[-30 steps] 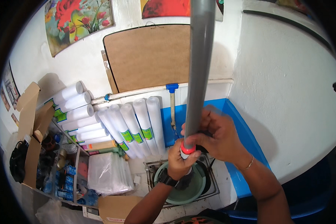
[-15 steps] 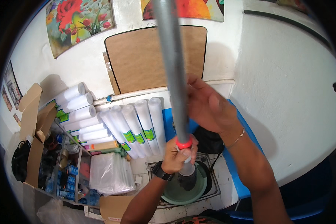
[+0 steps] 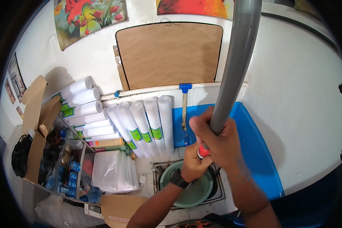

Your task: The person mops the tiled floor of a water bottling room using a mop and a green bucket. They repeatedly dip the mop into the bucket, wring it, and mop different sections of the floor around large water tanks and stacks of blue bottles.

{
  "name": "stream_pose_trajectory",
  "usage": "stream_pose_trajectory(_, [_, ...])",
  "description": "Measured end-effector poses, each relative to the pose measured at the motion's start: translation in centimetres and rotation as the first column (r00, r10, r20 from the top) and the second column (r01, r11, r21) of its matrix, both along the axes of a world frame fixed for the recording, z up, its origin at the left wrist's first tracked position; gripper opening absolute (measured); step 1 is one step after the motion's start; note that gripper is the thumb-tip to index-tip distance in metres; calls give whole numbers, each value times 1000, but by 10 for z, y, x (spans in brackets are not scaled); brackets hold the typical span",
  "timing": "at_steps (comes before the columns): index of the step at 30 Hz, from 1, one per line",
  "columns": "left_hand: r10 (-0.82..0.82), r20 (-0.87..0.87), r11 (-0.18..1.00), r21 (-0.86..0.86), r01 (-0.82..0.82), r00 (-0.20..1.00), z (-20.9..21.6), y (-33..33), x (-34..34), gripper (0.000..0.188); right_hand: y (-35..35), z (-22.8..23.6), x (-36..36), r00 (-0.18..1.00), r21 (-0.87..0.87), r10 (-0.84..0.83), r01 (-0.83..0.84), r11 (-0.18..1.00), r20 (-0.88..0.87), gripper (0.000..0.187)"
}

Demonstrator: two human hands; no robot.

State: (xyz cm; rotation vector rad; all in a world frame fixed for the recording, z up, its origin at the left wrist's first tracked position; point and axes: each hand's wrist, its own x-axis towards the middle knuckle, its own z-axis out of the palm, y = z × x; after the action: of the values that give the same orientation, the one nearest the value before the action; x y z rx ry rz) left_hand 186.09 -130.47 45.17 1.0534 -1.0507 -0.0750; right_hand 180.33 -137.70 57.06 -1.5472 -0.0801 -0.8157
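A long grey pipe (image 3: 237, 64) slants up and to the right across the view, past its upper edge. My right hand (image 3: 223, 144) is closed around the pipe near its lower end. Just below, my left hand (image 3: 193, 162), with a black watch (image 3: 178, 178) on its wrist, grips a red and white end piece (image 3: 203, 151) at the foot of the pipe. Fingers hide where the pipe meets this piece. Beneath both hands stands a pale green basin (image 3: 163, 185) on a metal stove-like frame (image 3: 155, 167).
White rolls (image 3: 150, 121) with green labels lean on the wall beside a blue panel (image 3: 256, 152). A water pipe with a blue fitting (image 3: 185, 87) runs behind. Clear plastic packs (image 3: 112, 173), a cluttered shelf (image 3: 79, 178) and cardboard boxes (image 3: 34, 110) stand left.
My right hand has gone from open beside the pipe to closed around it. The pipe has tipped rightward at the top, and my left hand with the end piece has shifted slightly right.
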Motion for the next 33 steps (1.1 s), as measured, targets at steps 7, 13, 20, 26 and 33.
stream_pose_trajectory(7, [-604, -451, 649, 200, 734, 657, 34, 4, 26, 7, -45, 39, 17, 212, 132, 957, -973, 189, 197, 35])
stream_pose_trajectory(13, [100, -61, 988, 125, -92, 993, 12, -13, -21, 37, 8, 10, 0, 957, 165, -284, 289, 943, -56, 40])
stream_pose_trajectory(20, [-163, -40, 985, 48, 165, 986, 0, -12, 0, 26, -2, 8, -13, 1000, 69, 4, -5, 998, 14, 32])
stream_pose_trajectory(26, [-569, -328, 725, 234, 648, 754, 30, -11, 21, 11, -52, 36, -7, 639, 194, 770, -754, 627, -7, 43])
stream_pose_trajectory(33, [284, -179, 955, 137, -262, 942, -20, -32, -45, 25, -5, -21, -6, 962, 148, -266, 272, 951, -60, 45])
